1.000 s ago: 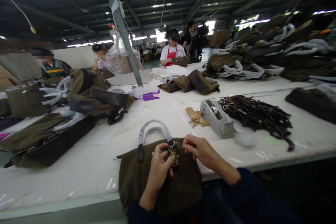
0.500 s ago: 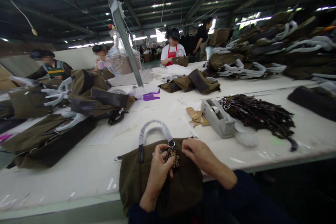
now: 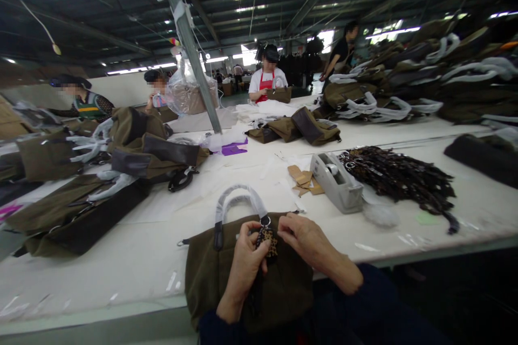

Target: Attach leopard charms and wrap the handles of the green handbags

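Observation:
An olive-green handbag (image 3: 206,275) with dark trim leans at the table's front edge, its handle (image 3: 238,191) wrapped in white covering and standing up. Against the bag's front, my left hand (image 3: 245,264) is closed on a leopard-print charm (image 3: 270,245) with dark strands. A metal ring (image 3: 265,221) sits at the charm's top, beside the right base of the handle. My right hand (image 3: 307,242) is just right of the charm, near the bag's upper edge. Its thumb and fingertips are pinched together, and whatever lies between them is too small to make out.
A grey tape dispenser (image 3: 335,183) stands beside brown card pieces (image 3: 303,178) and a heap of dark tassel charms (image 3: 404,183). More handbags lie left (image 3: 76,215) and are piled right (image 3: 404,75). A metal post (image 3: 190,48) rises beyond. Several people are around the far side.
My right hand has shifted very slightly left, still pinched. The left hand keeps its hold on the charm. In the background a standing person has moved right.

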A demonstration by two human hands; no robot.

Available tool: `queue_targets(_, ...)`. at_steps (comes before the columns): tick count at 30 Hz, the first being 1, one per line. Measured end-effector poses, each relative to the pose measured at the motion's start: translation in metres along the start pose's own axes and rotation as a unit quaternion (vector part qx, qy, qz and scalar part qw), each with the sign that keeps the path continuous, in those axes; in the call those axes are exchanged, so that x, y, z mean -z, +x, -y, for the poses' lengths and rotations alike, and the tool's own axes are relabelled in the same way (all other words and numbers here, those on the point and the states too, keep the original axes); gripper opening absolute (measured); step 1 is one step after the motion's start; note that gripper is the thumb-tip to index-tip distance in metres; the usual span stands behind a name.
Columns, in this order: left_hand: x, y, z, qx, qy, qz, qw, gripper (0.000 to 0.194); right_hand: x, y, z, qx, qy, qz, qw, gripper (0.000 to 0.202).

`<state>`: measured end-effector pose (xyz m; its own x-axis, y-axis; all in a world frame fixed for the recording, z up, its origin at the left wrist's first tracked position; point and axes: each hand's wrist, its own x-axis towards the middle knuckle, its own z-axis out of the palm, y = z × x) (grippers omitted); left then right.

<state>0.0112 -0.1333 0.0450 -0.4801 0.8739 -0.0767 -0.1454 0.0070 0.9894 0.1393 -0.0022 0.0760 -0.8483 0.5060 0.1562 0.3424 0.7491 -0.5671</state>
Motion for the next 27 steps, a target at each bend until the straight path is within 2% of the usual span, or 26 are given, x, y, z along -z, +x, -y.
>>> queue_targets(4, -0.002, -0.001, -0.002, -0.004, 0.024, -0.010, 1.000, 0.038, -0.003, 0.002, 0.008, -0.004, -0.018, 0.009, 1.000, 0.011)
queue_targets(7, -0.003, -0.002, -0.003, -0.017, 0.064, -0.043, 0.997, 0.030, -0.005, 0.003, 0.012, -0.009, -0.018, 0.009, 1.000, 0.012)
queue_targets(11, -0.003, -0.002, -0.002, -0.025, 0.091, -0.070, 0.993, 0.032, -0.004, 0.004, 0.013, -0.010, -0.003, 0.005, 1.000, 0.013)
queue_targets(19, -0.007, -0.001, -0.001, -0.030, 0.064, -0.104, 0.992, 0.029, -0.001, 0.008, 0.015, -0.003, 0.010, 0.000, 1.000, 0.012)
queue_targets(27, -0.007, -0.002, -0.003, -0.034, 0.049, -0.099, 0.993, 0.026, -0.005, 0.010, 0.018, -0.002, 0.002, -0.011, 1.000, 0.011)
